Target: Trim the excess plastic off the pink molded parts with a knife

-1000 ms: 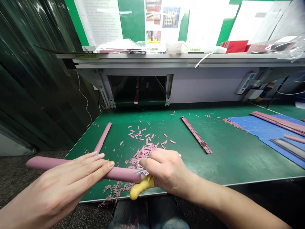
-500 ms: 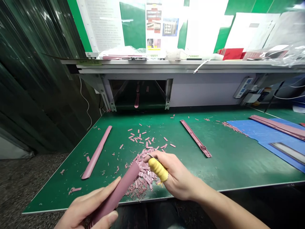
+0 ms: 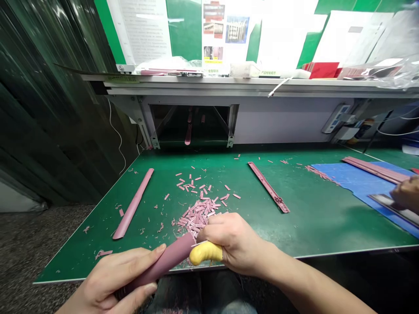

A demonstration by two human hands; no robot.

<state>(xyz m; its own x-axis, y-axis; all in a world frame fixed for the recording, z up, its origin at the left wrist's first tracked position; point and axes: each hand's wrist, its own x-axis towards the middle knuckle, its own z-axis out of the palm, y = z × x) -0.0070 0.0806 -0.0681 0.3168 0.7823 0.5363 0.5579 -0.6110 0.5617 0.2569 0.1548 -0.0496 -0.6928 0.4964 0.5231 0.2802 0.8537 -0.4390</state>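
Note:
My left hand (image 3: 114, 279) is wrapped round a long pink plastic strip (image 3: 170, 259), its far end pointing up and to the right. At that end my right hand (image 3: 225, 240) is closed on a small blade (image 3: 200, 243), of which only a thin edge shows. A yellow finger cot (image 3: 206, 254) covers the right thumb, which lies close against the strip's end. Beneath and beyond the hands lies a heap of pink offcuts (image 3: 199, 213), partly hidden by the right hand.
Another pink strip (image 3: 134, 205) lies at the left, and one with its inner side up (image 3: 268, 187) lies right of the heap. More strips (image 3: 373, 169) rest on a blue mat (image 3: 340, 174). Another person's hand (image 3: 407, 194) is at the right edge. A chute opening (image 3: 193, 126) faces the green table (image 3: 314, 218).
The held strip has tilted flatter, and my right hand has turned and moved slightly down at its end. Another person's hand has come in at the right edge.

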